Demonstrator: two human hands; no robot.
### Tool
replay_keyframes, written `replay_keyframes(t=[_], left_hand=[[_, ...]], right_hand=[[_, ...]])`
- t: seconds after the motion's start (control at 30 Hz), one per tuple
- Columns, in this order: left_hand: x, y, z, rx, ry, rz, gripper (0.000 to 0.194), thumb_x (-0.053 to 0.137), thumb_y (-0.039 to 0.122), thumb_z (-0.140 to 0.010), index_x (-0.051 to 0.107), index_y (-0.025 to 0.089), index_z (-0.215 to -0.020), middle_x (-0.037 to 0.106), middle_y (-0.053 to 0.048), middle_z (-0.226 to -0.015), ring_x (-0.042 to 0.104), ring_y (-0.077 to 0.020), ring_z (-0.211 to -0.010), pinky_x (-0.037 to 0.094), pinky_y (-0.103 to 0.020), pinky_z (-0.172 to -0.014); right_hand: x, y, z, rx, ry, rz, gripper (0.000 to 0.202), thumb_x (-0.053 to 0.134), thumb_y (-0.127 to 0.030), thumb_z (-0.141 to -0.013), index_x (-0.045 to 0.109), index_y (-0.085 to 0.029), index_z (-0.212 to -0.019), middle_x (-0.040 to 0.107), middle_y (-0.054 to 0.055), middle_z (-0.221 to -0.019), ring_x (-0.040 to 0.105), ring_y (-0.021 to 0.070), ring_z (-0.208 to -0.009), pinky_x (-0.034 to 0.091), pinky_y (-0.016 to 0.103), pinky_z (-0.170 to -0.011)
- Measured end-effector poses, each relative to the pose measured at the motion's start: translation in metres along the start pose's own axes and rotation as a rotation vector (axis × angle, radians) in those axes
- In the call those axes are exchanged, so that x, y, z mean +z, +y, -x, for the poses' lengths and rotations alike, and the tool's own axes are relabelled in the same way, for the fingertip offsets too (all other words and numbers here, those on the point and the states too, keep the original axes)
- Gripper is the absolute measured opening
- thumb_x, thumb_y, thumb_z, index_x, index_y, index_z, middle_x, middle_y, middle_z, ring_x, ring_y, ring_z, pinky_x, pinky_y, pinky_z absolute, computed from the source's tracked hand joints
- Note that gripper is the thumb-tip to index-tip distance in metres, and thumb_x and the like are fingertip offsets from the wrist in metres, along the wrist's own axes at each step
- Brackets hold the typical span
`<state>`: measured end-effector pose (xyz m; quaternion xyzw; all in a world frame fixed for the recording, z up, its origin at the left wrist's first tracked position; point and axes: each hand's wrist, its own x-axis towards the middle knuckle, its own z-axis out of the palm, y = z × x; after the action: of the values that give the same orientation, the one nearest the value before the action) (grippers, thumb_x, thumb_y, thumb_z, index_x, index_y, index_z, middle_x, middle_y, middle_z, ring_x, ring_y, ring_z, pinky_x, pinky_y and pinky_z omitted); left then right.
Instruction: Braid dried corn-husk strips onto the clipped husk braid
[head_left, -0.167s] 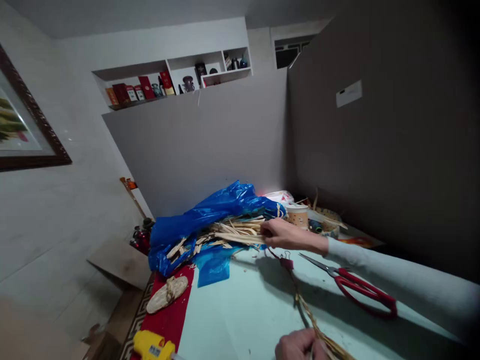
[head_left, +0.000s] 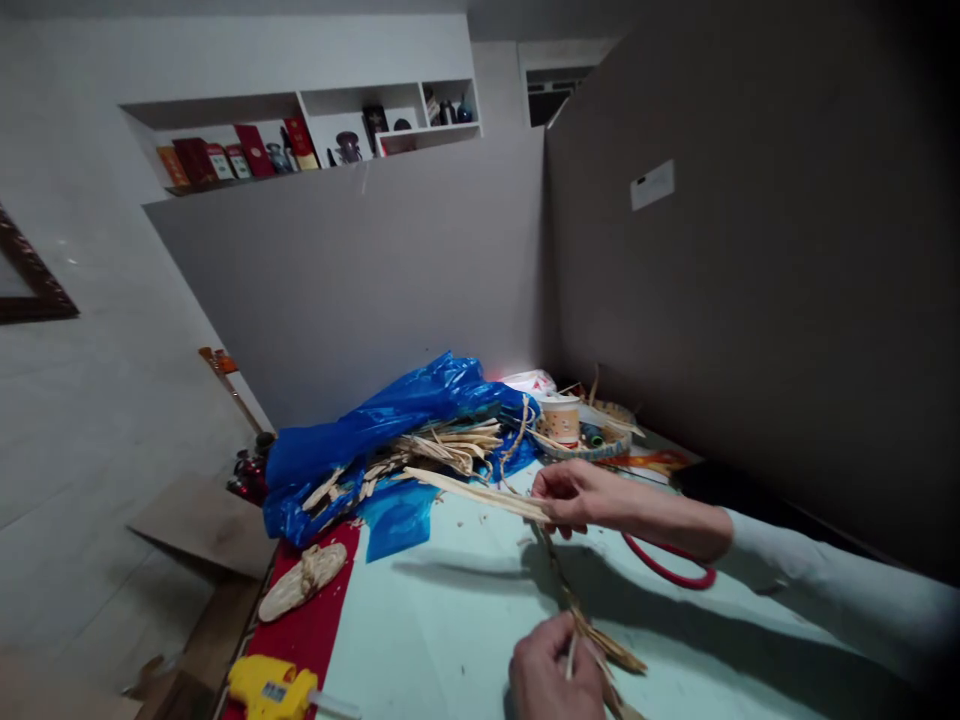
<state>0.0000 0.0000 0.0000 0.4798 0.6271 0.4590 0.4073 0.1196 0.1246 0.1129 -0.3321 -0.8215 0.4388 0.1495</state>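
Note:
My right hand (head_left: pixel 581 497) pinches a long pale straw strip (head_left: pixel 469 487), which points left above the table. My left hand (head_left: pixel 553 672), low in the head view, is closed around a thin braided straw cord (head_left: pixel 559 572) with loose ends spreading beside the fingers. The cord runs up from the left hand to beneath the right one, where its far end is hidden. Behind the right wrist shows only a red loop handle (head_left: pixel 675 573) of the scissors; their blades are covered. More straw strips (head_left: pixel 442 447) lie bunched in a blue plastic bag (head_left: pixel 360 425).
On the red cloth (head_left: pixel 311 640) at left lie a small woven straw sandal (head_left: pixel 306 582) and a yellow glue gun (head_left: pixel 264 686). A patterned paper cup (head_left: pixel 559 420) and a basket (head_left: pixel 619 418) stand at the back right. Grey panels (head_left: pixel 420 260) close off the rear.
My right hand has come away from the straw pile towards me, drawing the pale strip out. It now covers part of the scissors. The whole view has shifted; my left hand keeps the cord.

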Motion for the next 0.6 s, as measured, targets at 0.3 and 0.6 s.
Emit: replay_keyframes(t=[0.3, 0.6], left_hand=[[-0.002, 0.018, 0.013, -0.077, 0.130, 0.370, 0.058, 0.073, 0.025, -0.066, 0.052, 0.013, -0.119, 0.069, 0.000, -0.060, 0.067, -0.0191, -0.057, 0.051, -0.026, -0.057], [-0.007, 0.037, 0.019, -0.134, 0.114, 0.377, 0.025, 0.083, 0.029, -0.058, 0.074, 0.013, -0.074, 0.071, -0.006, -0.059, 0.071, -0.0261, -0.078, 0.056, -0.032, -0.073]], right_hand=[[0.034, 0.015, 0.080, 0.050, 0.208, 0.224, 0.005, 0.047, -0.021, -0.081, 0.050, -0.019, -0.078, 0.050, -0.002, -0.066, 0.045, 0.0139, -0.065, 0.030, 0.024, -0.056], [0.053, 0.020, 0.094, -0.022, 0.161, 0.454, 0.003, 0.045, -0.018, -0.083, 0.046, -0.021, -0.084, 0.051, -0.001, -0.062, 0.034, 0.0139, -0.049, 0.018, 0.031, -0.050]])
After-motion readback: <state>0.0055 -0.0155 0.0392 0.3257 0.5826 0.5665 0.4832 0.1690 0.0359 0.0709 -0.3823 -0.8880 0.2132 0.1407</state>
